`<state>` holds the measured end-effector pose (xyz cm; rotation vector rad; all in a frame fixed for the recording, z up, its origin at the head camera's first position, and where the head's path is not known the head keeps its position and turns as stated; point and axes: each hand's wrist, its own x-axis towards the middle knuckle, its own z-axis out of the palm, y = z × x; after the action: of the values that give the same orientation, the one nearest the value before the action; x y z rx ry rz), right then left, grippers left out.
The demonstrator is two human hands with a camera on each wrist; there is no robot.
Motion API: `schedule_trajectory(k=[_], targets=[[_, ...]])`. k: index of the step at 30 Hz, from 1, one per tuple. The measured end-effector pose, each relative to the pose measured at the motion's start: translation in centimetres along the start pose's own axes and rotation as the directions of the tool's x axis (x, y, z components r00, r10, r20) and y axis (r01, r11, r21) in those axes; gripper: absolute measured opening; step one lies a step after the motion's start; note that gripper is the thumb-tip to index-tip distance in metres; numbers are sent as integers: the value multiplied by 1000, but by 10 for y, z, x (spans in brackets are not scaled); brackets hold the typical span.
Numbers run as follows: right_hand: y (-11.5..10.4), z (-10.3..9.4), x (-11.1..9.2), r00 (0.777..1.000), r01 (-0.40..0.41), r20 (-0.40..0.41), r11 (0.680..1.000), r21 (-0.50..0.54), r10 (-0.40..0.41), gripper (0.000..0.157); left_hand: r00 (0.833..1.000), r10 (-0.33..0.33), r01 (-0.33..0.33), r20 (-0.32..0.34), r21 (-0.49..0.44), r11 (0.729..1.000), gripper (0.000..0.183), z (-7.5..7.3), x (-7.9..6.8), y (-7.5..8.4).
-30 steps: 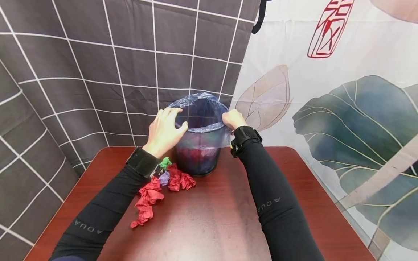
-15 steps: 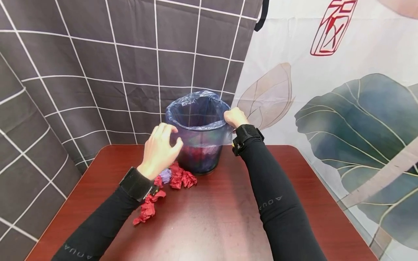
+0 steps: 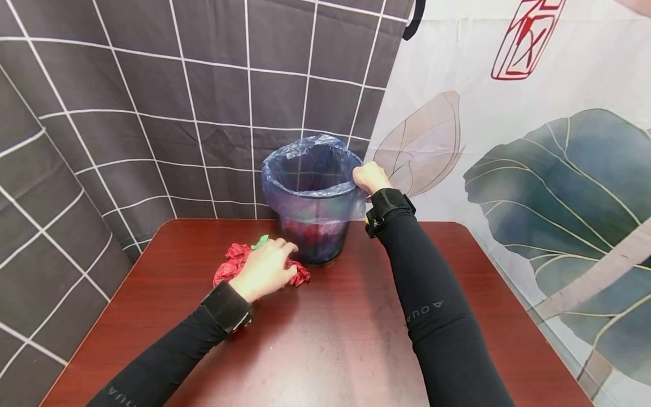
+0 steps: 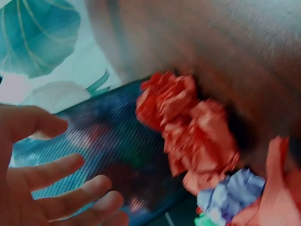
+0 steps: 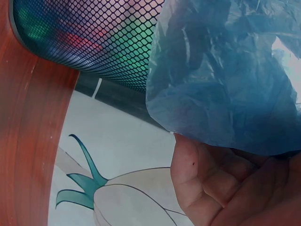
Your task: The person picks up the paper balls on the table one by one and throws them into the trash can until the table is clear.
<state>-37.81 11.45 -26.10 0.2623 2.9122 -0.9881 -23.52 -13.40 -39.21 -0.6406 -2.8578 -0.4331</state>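
Observation:
A black mesh wastebasket stands at the back of the table, lined with a translucent blue bin bag folded over its rim. My right hand grips the rim at the right, with the bag's loose edge by its curled fingers. Just left of the basket, my left hand hovers over crumpled paper, its fingers spread and holding nothing. Red crumpled paper balls lie against the basket's foot, alongside a purple one. A green crumpled piece shows behind the left hand. Coloured paper shows through the mesh.
The reddish-brown wooden table runs up to the backdrop. Behind it hang a grey cloth with white grid lines and a white cloth printed with leaves. More red paper lies left of the left hand.
My left hand has left the basket's rim and come down to the crumpled paper by its foot. The right hand stays at the rim. The head view has tilted slightly down.

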Motion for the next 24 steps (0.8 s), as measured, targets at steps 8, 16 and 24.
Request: schedule_trajectory(k=[8,16,24], targets=[[-1,-5,-1,1000,-8,-11,1000,3,8,51,992,67,-75,102,70,995,45,23,5,15],[-2,-2,-4,1000,-9,-9,1000,-4,9,51,982,90,-115,169,145,983,30,39,5,18],[-1,1,-2,1000,-15,-14,1000,4,15,51,977,112,-142,182,164,976,9,46,2,18]])
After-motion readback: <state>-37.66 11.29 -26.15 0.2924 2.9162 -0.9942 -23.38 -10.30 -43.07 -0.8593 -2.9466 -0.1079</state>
